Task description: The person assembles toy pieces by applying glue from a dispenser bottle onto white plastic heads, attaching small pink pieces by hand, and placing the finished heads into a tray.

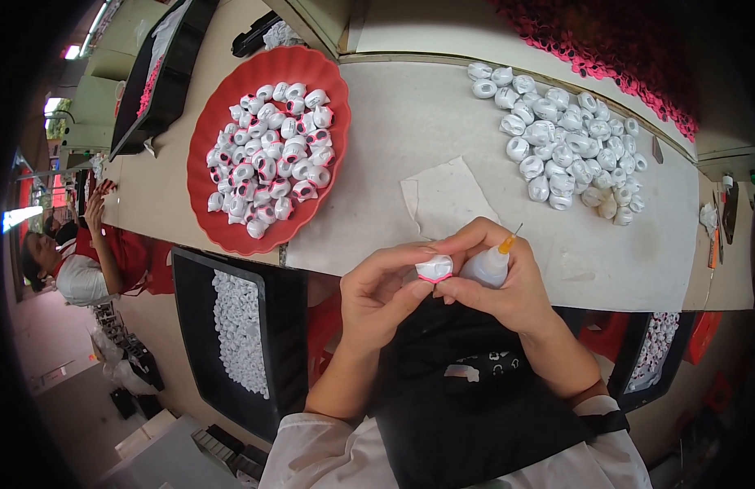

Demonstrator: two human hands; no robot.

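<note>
Left hand (377, 289) fingers pinch a small white piece with pink rim (434, 268) over the desk's (410, 122) near edge. Right hand (496, 277) grips the piece too, palming a glue bottle (489, 265). Red bowl (222, 122) at far-left.

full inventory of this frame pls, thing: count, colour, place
Small part: one, white with pink edge, pinched by both hands.
Squeeze bottle: one, white with orange needle tip, in right hand.
Bowl: one, red, far left, holding white-and-pink parts.
Loose parts: many, white, heaped far right.
Paper sheet: one, white, table centre.
Tray: one, black, lower left, white pieces inside.
Left hand: holding part.
Right hand: holding bottle and part.
</note>
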